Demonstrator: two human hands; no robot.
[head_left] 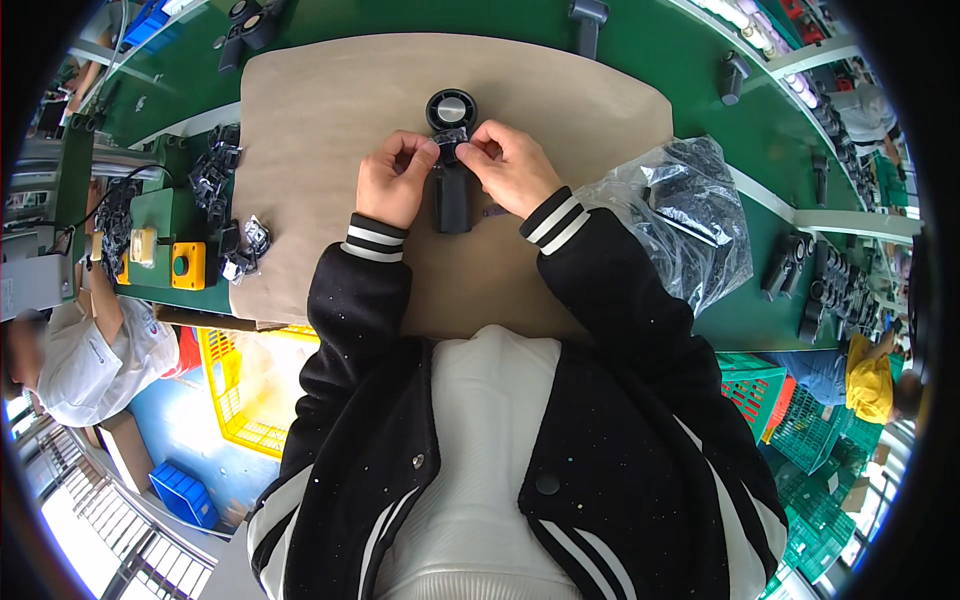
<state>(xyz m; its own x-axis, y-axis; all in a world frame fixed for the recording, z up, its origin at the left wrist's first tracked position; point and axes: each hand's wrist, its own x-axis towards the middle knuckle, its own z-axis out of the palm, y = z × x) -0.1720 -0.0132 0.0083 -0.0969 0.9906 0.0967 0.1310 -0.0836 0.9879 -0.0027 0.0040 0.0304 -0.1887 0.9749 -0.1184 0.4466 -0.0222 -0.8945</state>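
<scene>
A black handheld device with a round, silver-centred head (452, 108) and a straight handle (454, 202) lies on the brown work mat (330, 260); it looks like a small handheld fan. Over its middle, my left hand (396, 178) and my right hand (512, 168) pinch a small black part with clear film (450, 143) between thumbs and fingers. Both hands are closed on it from opposite sides. Whether the part touches the device cannot be made out. A small dark item shows beside the handle, near my right hand.
A clear plastic bag (690, 215) with dark contents lies right of the mat. Small wrapped parts (245, 248) sit at its left edge, near a yellow button box (188, 266). More black devices (790, 265) stand at right. A yellow crate (225, 390) is below the table.
</scene>
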